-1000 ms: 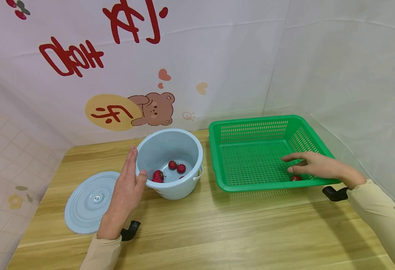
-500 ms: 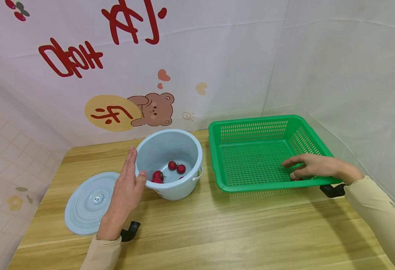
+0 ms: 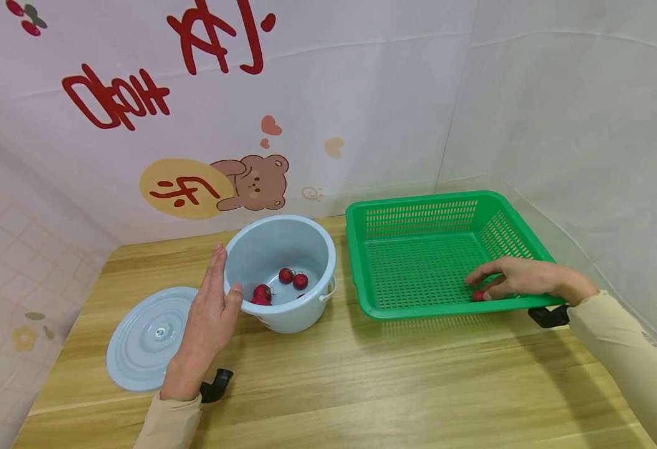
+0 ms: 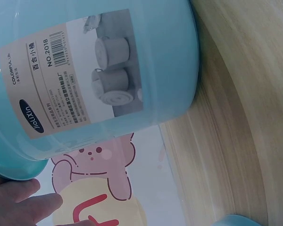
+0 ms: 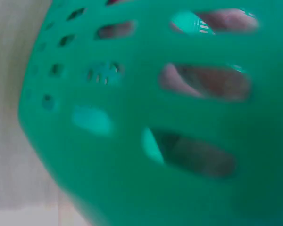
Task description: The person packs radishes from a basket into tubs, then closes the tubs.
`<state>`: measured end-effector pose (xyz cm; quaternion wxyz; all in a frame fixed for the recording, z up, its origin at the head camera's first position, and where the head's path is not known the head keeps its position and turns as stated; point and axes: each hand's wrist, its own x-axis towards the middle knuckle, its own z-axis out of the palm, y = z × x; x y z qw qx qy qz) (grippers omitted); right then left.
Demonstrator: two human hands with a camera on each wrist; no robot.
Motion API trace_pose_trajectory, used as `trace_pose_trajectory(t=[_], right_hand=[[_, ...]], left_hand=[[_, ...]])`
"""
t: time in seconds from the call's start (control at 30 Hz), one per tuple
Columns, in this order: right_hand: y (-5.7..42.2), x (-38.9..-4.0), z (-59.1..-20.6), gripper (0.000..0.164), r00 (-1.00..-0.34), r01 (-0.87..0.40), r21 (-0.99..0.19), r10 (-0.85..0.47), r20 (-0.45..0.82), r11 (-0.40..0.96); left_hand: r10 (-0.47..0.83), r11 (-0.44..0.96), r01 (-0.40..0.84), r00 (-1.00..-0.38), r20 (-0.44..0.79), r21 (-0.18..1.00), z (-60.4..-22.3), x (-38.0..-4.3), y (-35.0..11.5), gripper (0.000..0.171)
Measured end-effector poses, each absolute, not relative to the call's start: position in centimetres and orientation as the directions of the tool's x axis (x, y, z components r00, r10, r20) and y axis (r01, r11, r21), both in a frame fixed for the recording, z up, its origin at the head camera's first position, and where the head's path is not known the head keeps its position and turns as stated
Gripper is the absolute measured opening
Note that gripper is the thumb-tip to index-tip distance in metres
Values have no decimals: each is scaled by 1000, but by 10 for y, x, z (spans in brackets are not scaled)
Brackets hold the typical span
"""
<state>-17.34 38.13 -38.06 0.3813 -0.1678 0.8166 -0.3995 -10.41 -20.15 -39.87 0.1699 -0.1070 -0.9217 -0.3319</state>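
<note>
My right hand reaches into the green basket and pinches a red radish between thumb and fingers near the basket's front right corner. My left hand, with fingers straight, rests against the left rim of the light blue bucket. Inside the bucket lie several small red radishes, some with thin roots. In the left wrist view the bucket's labelled side fills the upper left, with the left fingers below it. The right wrist view shows mostly the slotted basket wall, blurred.
Left of the bucket, partly behind my left hand, a light blue lid lies on the wooden table. A printed wall sheet stands behind the table. The bucket's white handle hangs at its right side.
My right hand has moved slightly left and its thumb and fingers have closed on the radish, which has shifted left. The left hand and bucket stay put.
</note>
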Motion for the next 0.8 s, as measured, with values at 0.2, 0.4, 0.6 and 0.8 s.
trace_pose_trajectory(t=[0.2, 0.4, 0.6, 0.8], right_hand=[[377, -175, -385, 47, -650, 13, -790, -595, -472, 613], [372, -176, -387, 50, -643, -10, -785, -605, -469, 619], [369, -177, -390, 46, -639, -1, -789, -608, -472, 614], [367, -178, -394, 37, -644, -8, -776, -597, -478, 630]], left_hand=[[85, 756, 309, -920, 382, 577, -398, -104, -201, 66], [84, 755, 309, -920, 382, 578, -398, -104, -201, 66], [83, 754, 310, -920, 383, 579, -399, -104, -201, 66], [84, 754, 311, -919, 384, 578, -400, -105, -202, 66]])
